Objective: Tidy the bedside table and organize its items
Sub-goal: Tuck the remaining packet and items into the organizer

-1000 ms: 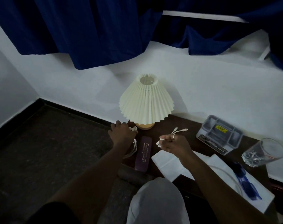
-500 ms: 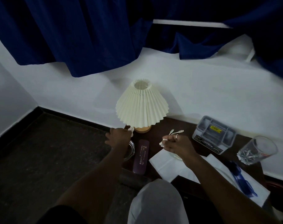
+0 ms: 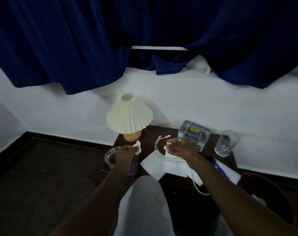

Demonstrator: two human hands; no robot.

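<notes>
The cable (image 3: pixel 173 159) is held just over the tabletop (image 3: pixel 155 132), clenched in the fingers of the right hand (image 3: pixel 180 149), its tail trailing over the front edge, the left hand (image 3: pixel 125 155) pinches a white scrap (image 3: pixel 137 148), while paper (image 3: pixel 153 166), glass (image 3: pixel 225 143) and case (image 3: pixel 134 166) lie unsorted, so tidying appears barely begun.

1 head-worn camera looks forward and down, close above the bedside table (image 3: pixel 155 133).

You are in a dim bedroom at home: a small dark worktop (image 3: pixel 151 133) stands against a white wall (image 3: pixel 76 113) under heavy blue curtains (image 3: pixel 59 40), carrying a pleated cream lamp (image 3: pixel 130 116) and a drinking glass (image 3: pixel 225 143).
</notes>
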